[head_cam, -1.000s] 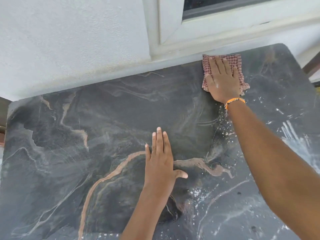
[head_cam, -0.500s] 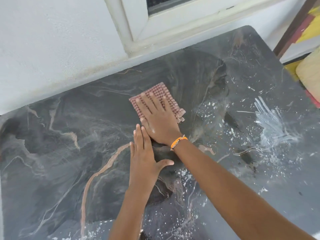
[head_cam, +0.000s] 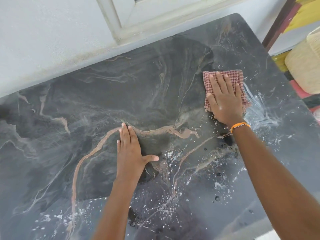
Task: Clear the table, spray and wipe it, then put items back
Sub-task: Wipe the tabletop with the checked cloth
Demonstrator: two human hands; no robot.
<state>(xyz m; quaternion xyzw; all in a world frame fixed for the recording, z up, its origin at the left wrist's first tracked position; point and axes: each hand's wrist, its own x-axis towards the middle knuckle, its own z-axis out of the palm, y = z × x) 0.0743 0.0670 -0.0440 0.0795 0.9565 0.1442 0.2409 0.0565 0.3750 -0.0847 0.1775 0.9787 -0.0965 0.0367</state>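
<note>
A dark marble-patterned table (head_cam: 86,104) fills the view, with white spray droplets and wet streaks on its right and near parts. A folded red-and-white checked cloth (head_cam: 233,77) lies flat on the table's right side. My right hand (head_cam: 224,99), with an orange band at the wrist, presses palm-down on the cloth, fingers spread over it. My left hand (head_cam: 129,153) lies flat on the bare table near the middle, fingers together, thumb out, holding nothing.
A white wall and a window frame (head_cam: 121,19) run along the table's far edge. Past the right edge are a cream woven object (head_cam: 304,66), yellow and pink fabric and a dark wooden post (head_cam: 277,25).
My right hand slid the cloth from the far edge toward the middle, then back out to the right side. My left hand has stayed flat on the table.
</note>
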